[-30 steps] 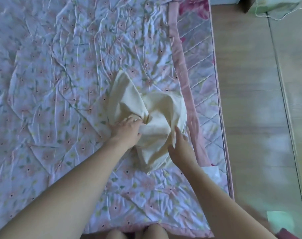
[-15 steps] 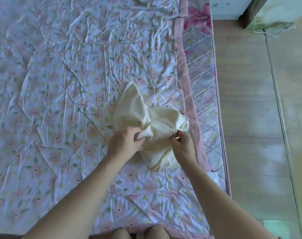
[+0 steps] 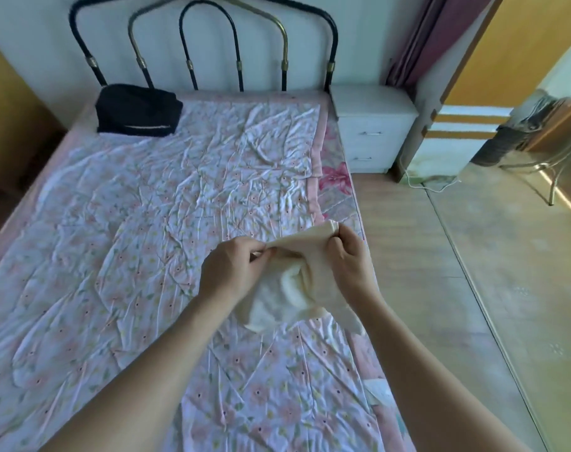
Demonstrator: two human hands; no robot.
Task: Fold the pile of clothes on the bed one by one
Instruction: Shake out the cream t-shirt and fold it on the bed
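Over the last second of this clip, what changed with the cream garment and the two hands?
The cream garment came up off the floral bedsheet: it lay bunched there, the left hand gripping it and the right hand resting on it. Now both hands pinch its top edge, and it hangs between them. The camera tilted up. Both hands stayed on the same garment.

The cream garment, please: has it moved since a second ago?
Yes. The cream garment then lay bunched on the floral sheet; both hands now pinch its upper edge and hold it up off the sheet.

Left hand (image 3: 232, 275), right hand (image 3: 351, 265) raised, both grips pinched.
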